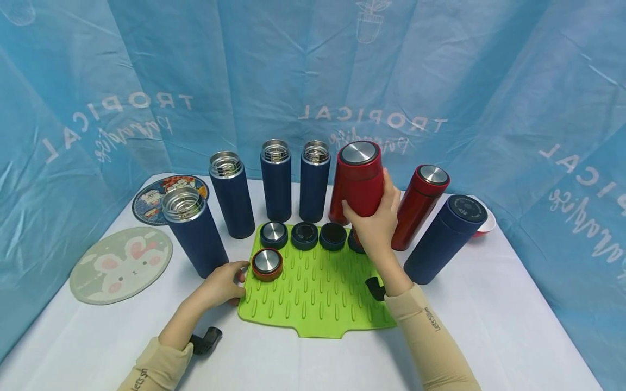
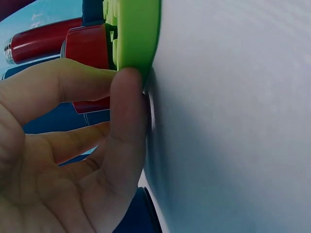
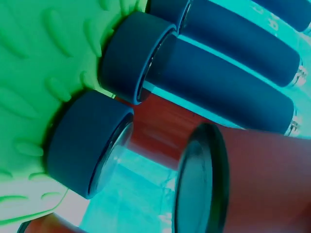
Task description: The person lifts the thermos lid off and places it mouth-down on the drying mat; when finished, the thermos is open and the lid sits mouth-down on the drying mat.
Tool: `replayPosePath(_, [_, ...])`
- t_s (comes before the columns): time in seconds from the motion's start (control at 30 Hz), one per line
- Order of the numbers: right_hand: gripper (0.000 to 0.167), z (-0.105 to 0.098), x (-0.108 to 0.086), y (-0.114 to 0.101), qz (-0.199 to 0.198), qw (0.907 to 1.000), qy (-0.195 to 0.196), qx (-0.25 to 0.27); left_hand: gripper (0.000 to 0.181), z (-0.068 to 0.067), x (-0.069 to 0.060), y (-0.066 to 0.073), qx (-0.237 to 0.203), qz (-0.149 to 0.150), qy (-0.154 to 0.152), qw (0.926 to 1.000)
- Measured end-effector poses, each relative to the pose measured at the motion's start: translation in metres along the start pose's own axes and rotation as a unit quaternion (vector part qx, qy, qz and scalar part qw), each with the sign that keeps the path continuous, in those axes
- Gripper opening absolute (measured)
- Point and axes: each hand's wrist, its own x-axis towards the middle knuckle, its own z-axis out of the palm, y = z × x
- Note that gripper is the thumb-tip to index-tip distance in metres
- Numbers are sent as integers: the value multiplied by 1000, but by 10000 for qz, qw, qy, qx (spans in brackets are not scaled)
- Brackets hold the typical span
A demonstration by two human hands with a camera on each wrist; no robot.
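Note:
My right hand grips a red thermos with a silver-topped lid, held up above the back right of the green mat. Its base shows close by in the right wrist view, apart from the dark blue lid on the mat. At the mat's left edge, my left hand pinches the rim between thumb and finger, as the left wrist view shows. Close to those fingers lies a red lid. Several dark blue lids line the mat's back edge.
Lidless dark blue thermoses stand behind and left of the mat. A lidded red thermos and a lidded blue thermos stand at the right. Beyond them is a bowl. At left lie a rabbit placemat and a patterned plate.

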Motion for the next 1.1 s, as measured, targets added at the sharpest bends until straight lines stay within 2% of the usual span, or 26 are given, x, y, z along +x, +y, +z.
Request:
replayPosePath(0.13, [86,-7,-7,0,-377,9959,-671,-473,65,0,0,0,-26,11,-11,10000])
replayPosePath(0.23, [87,-12,-12,1,-900,9853,-1129,-911,65,1,1,-1,-37,37,-19,10000])
replayPosePath(0.3, [86,-15,-14,1,-1334,9737,-1413,-1185,65,1,1,-1,-23,32,-22,10000])
replayPosePath(0.47, [84,-21,-19,1,-2266,9370,-1934,-1822,64,-1,1,-1,104,76,-43,9999])
replayPosePath(0.6, [84,-26,-23,1,-2714,9102,-2242,-2181,61,-6,-1,1,-1,171,-51,9998])
replayPosePath(0.7, [84,-28,-26,4,-2919,8923,-2466,-2402,56,-11,-6,5,-43,241,51,9997])
replayPosePath(0.77, [85,-28,-28,6,-3024,8821,-2599,-2508,52,-14,-9,11,103,393,252,9989])
replayPosePath(0.87, [88,-29,-32,7,-3162,8687,-2767,-2623,44,-19,-13,21,390,808,741,9932])
replayPosePath(1.0, [91,-29,-34,7,-3303,8533,-2948,-2753,33,-20,-17,37,498,1488,1420,9773])
replayPosePath(1.1, [93,-29,-36,7,-3385,8439,-3068,-2812,31,-18,-18,49,323,1930,1622,9672])
